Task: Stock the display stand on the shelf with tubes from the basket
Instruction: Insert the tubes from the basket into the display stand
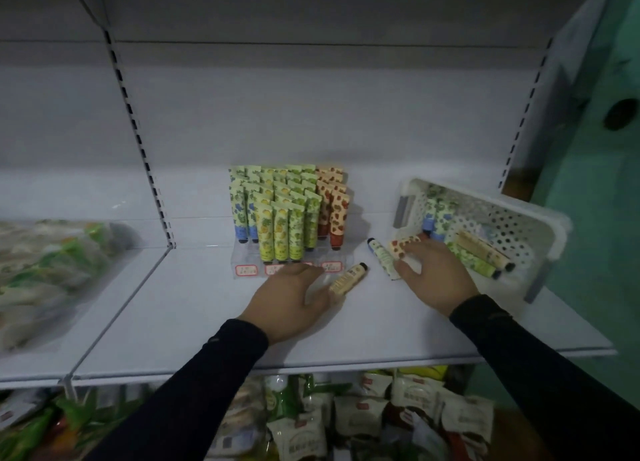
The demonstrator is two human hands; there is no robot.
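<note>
While L hand pinches it, beige tube lies diagonal, cap up-right

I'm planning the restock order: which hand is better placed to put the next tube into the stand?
Left. The left hand lies just before the display stand, its fingers at a cream tube. The right hand is off beside the basket.

White perforated basket, green, yellow and red fruit-print tubes, black sleeves
</note>
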